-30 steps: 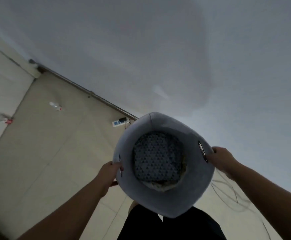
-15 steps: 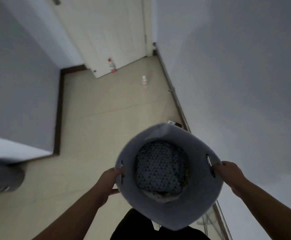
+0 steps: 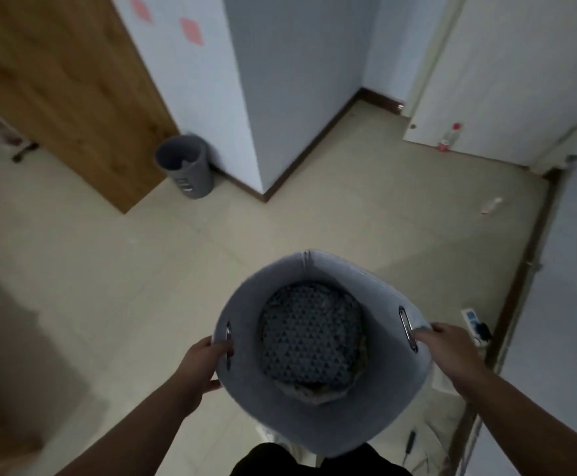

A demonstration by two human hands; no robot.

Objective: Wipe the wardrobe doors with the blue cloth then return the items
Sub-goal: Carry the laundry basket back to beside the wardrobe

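Note:
I carry a grey felt basket [image 3: 376,420] in front of my body, well above the floor. My left hand [image 3: 200,365] grips its left rim at the metal handle slot. My right hand [image 3: 446,348] grips the right rim at the other slot. Inside lies a dark cloth with a small triangle pattern [image 3: 311,334], with something pale under its near edge. A wooden door panel [image 3: 57,77] stands at the upper left. No blue cloth can be made out apart from the patterned one.
A second grey basket [image 3: 185,166] stands on the tiled floor by a wall corner [image 3: 263,187]. A white door [image 3: 506,80] at the upper right has a red-capped bottle [image 3: 449,137] against it. Another bottle [image 3: 491,205] lies on the floor. A power strip [image 3: 473,322] and cables lie along the right wall.
The view has swung left, from the bare right wall to the room corner, the wooden panel and the second basket. Both hands keep their grip on the basket.

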